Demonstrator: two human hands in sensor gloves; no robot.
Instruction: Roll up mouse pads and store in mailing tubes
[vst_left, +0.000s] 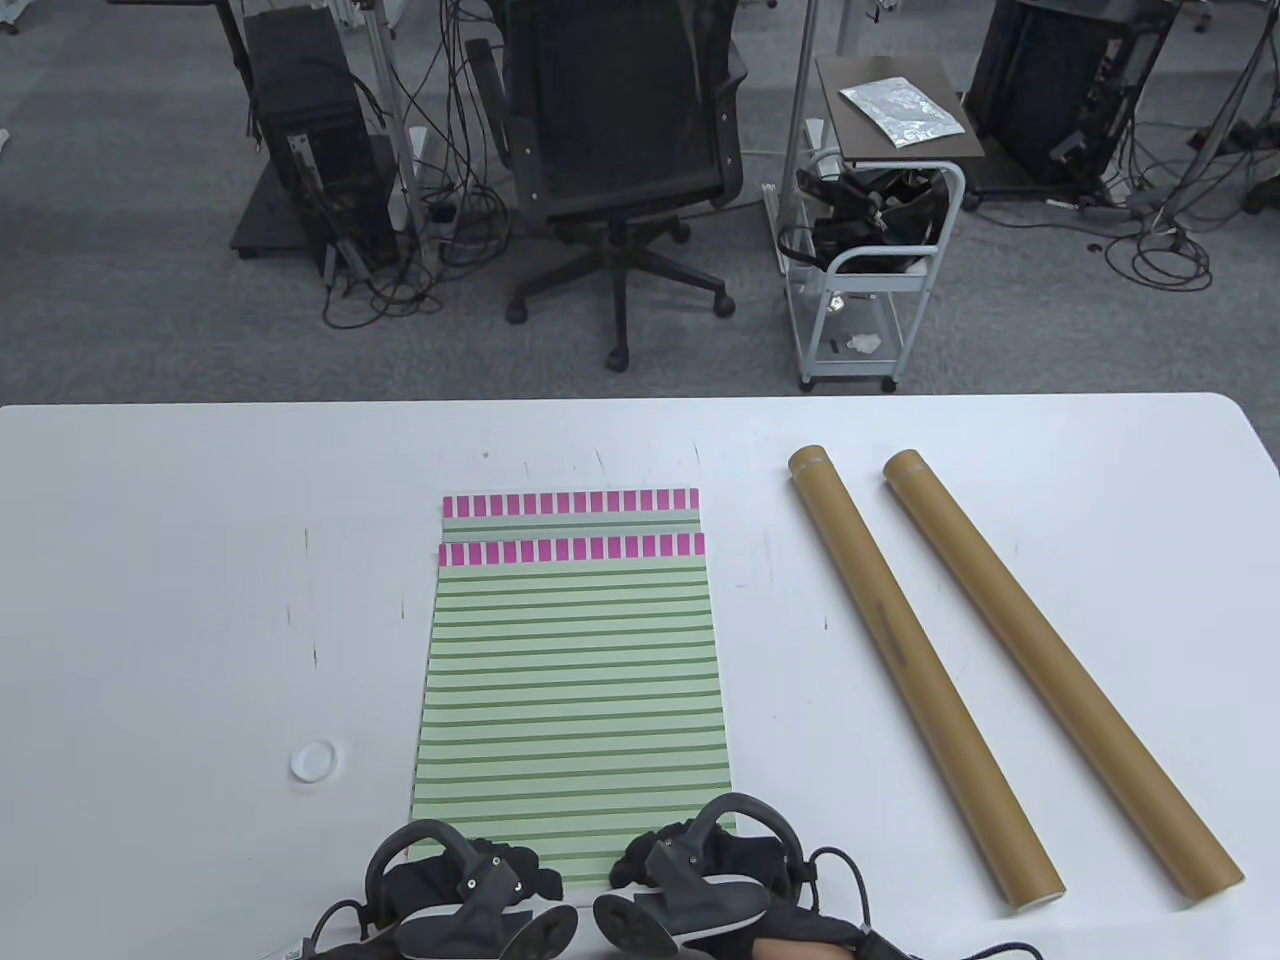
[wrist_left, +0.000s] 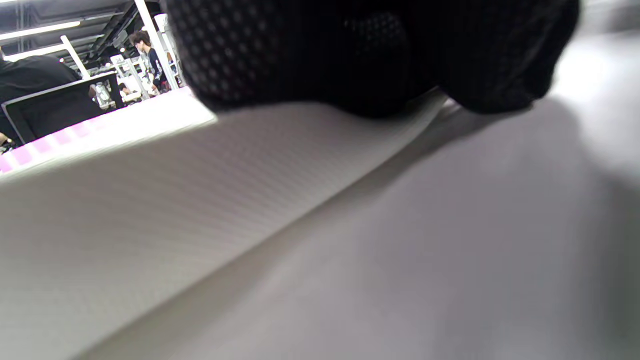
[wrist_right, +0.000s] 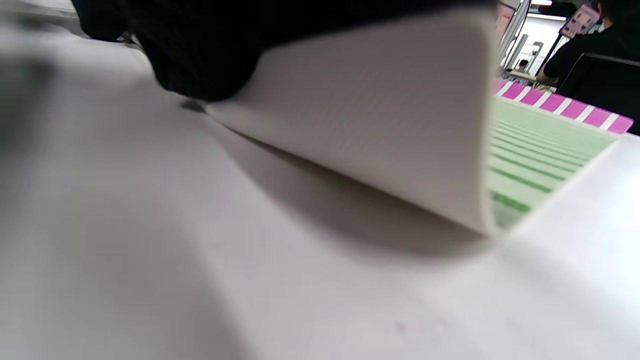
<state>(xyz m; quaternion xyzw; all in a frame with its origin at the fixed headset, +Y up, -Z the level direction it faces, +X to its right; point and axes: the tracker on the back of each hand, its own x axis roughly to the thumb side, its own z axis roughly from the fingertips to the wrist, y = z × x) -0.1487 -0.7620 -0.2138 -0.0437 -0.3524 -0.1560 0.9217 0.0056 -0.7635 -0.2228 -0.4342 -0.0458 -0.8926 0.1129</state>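
Rolling had only just kicked off: left hand (vst_left: 470, 880) and right hand (vst_left: 700, 865) both gripped, as far as I could tell, the near edge of the top mouse pad (vst_left: 572, 680), lifted off the counter (vst_left: 200, 600). Next it needed a tight, even curl slim enough for the mailing tubes (vst_left: 920, 670) lying off to the right.

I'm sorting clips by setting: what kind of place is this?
Probably an office or lab workspace: a white table, a black mesh swivel chair on grey carpet, black computer towers with tangled cables, and a white wheeled cart.
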